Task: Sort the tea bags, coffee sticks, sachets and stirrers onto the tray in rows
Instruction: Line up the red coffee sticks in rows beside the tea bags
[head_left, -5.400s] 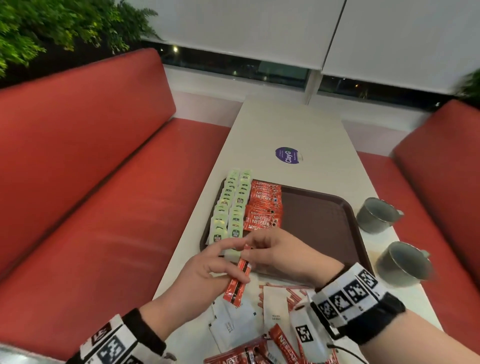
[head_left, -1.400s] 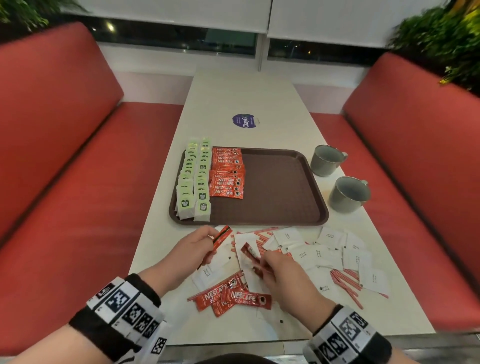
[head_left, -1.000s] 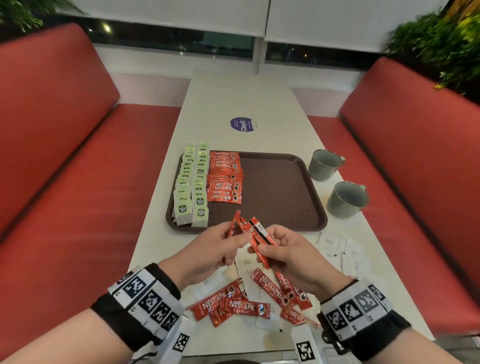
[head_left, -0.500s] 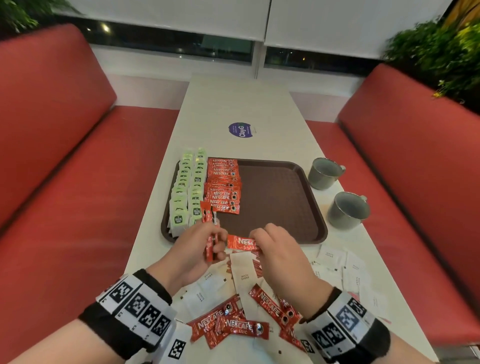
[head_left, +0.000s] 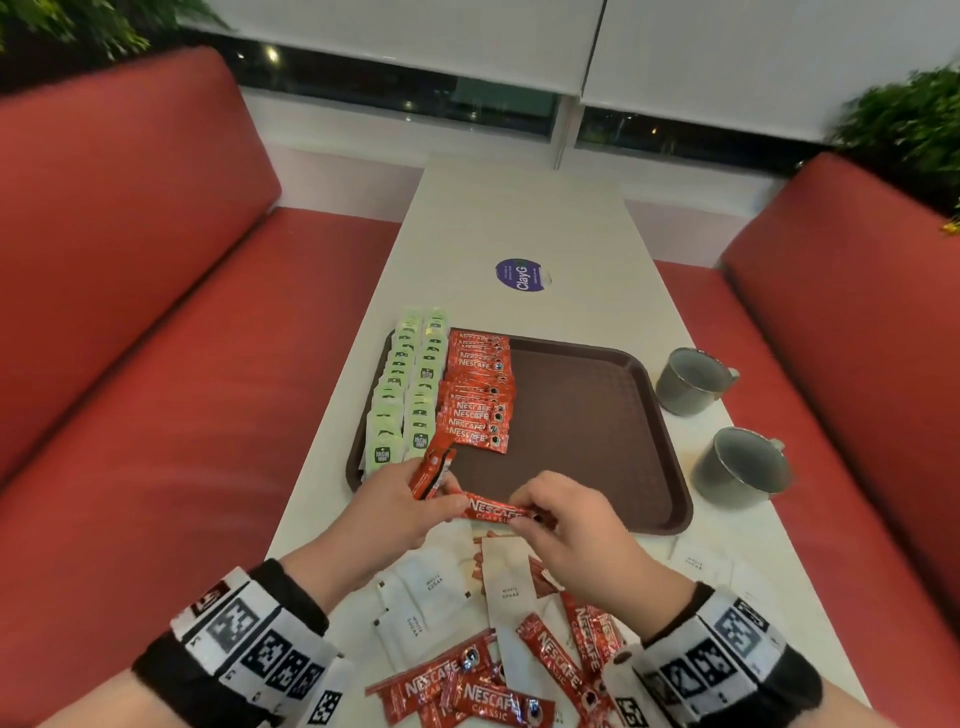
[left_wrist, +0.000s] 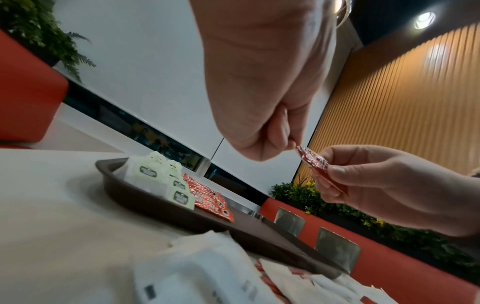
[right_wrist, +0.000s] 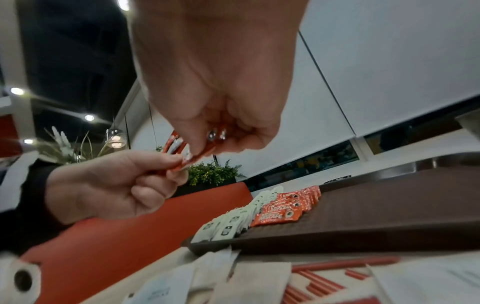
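A brown tray (head_left: 597, 441) carries two rows of green tea bags (head_left: 410, 395) at its left and a row of red coffee sticks (head_left: 475, 395) beside them. My left hand (head_left: 400, 506) grips a small bundle of red coffee sticks (head_left: 432, 470) just in front of the tray's near left corner. My right hand (head_left: 566, 525) pinches the right end of one red coffee stick (head_left: 493, 509), held level; its left end meets my left fingers. The left wrist view shows that stick (left_wrist: 315, 162) between both hands. More loose coffee sticks (head_left: 483, 691), white sugar sachets (head_left: 431, 597) and red stirrers (right_wrist: 345, 263) lie on the table before me.
Two grey metal mugs (head_left: 691, 382) (head_left: 743, 465) stand right of the tray. A purple round sticker (head_left: 521, 275) lies on the white table (head_left: 519, 218) beyond the tray. Red benches (head_left: 182, 364) run along both sides. The tray's right two thirds are bare.
Both hands rose from the loose pile with coffee sticks. The left hand's bundle has moved up to the tray's near left corner, and the right hand brings one stick against the left fingers.
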